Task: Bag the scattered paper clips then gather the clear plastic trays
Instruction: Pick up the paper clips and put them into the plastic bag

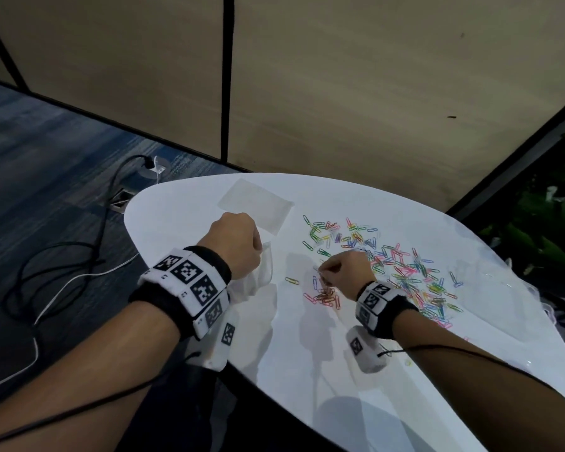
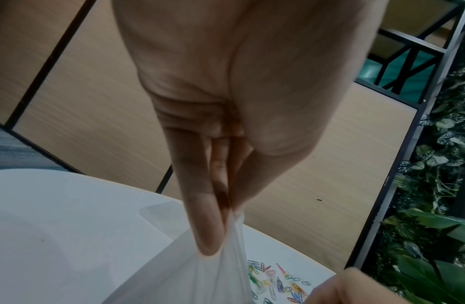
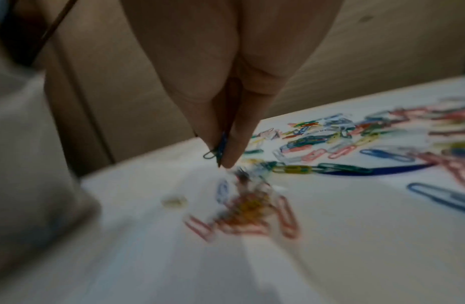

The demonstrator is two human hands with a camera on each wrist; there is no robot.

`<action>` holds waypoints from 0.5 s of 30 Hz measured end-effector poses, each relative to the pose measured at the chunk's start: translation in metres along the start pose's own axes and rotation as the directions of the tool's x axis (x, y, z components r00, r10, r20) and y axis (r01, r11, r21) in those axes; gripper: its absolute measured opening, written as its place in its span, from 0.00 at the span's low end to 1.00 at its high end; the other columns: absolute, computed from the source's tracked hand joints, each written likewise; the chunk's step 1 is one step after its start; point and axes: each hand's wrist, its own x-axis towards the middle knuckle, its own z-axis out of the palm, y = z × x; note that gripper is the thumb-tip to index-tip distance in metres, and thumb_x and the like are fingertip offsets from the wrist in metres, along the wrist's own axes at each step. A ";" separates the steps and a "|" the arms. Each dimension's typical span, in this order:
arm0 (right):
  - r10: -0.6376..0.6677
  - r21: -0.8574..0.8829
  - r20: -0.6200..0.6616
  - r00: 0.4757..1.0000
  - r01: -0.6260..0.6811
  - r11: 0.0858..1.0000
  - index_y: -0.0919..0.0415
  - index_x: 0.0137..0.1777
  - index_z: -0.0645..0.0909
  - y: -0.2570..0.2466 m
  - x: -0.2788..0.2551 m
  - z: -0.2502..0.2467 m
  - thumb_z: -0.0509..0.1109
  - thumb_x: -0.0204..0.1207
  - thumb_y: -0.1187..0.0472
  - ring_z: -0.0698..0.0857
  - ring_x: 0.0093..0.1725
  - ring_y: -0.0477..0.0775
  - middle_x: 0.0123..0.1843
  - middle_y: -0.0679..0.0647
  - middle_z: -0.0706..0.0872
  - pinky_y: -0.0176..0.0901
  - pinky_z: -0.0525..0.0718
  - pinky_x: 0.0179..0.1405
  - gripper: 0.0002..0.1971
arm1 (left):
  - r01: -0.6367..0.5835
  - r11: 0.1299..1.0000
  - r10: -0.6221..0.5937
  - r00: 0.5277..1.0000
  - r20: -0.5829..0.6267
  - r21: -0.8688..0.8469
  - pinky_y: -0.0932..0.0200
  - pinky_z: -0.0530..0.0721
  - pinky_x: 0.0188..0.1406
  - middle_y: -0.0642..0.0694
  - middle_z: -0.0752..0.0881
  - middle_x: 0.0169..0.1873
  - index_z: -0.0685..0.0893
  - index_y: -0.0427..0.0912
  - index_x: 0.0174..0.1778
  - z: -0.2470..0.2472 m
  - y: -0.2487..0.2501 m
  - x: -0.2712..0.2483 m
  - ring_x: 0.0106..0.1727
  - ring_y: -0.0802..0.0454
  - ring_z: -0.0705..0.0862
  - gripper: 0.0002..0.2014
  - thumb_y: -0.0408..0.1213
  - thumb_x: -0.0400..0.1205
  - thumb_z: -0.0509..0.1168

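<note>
Many coloured paper clips (image 1: 402, 269) lie scattered over the right half of the white table (image 1: 307, 370). A small heap of clips (image 1: 325, 295) sits nearer me. My left hand (image 1: 238, 246) grips the gathered edge of a thin clear plastic bag (image 1: 258, 275), which hangs down from my fingers (image 2: 208, 232) in the left wrist view. My right hand (image 1: 340, 269) hovers just above the small heap and pinches a few paper clips (image 3: 218, 149) between thumb and fingertips. A flat clear plastic tray (image 1: 255, 207) lies at the table's far side, beyond my left hand.
More clear plastic (image 1: 490, 272) lies at the table's right edge. Wooden wall panels (image 1: 340, 76) stand close behind the table. Cables (image 1: 79, 256) run over the blue carpet on the left. Green plants (image 1: 548, 203) fill the far right.
</note>
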 end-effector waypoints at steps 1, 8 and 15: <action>0.112 0.211 -0.004 0.994 -0.109 0.971 0.64 0.40 0.92 -0.003 -0.004 -0.007 0.77 0.71 0.68 0.92 0.36 0.53 0.37 0.59 0.93 0.39 0.91 0.44 0.02 | -0.002 1.000 0.002 1.000 0.005 -0.002 0.56 0.89 0.49 0.44 0.90 0.47 0.92 0.41 0.48 0.001 0.002 0.000 0.43 0.46 0.87 0.11 0.27 0.79 0.64; 0.171 0.874 0.275 0.946 -0.320 0.365 0.79 0.54 0.85 -0.082 -0.049 -0.033 0.74 0.73 0.76 0.91 0.39 0.55 0.43 0.65 0.90 0.37 0.91 0.43 0.10 | -0.035 0.997 0.039 0.998 0.052 -0.063 0.56 0.91 0.43 0.41 0.90 0.40 0.88 0.40 0.37 0.010 0.020 -0.003 0.38 0.45 0.93 0.10 0.26 0.80 0.64; 0.174 0.788 0.121 0.977 -0.201 0.582 0.63 0.41 0.91 -0.103 -0.063 -0.009 0.76 0.72 0.69 0.92 0.46 0.67 0.43 0.65 0.92 0.58 0.90 0.55 0.03 | -0.034 0.991 0.045 0.996 0.083 -0.130 0.61 0.89 0.30 0.41 0.92 0.33 0.93 0.37 0.39 0.019 0.021 0.000 0.30 0.51 0.93 0.09 0.27 0.78 0.66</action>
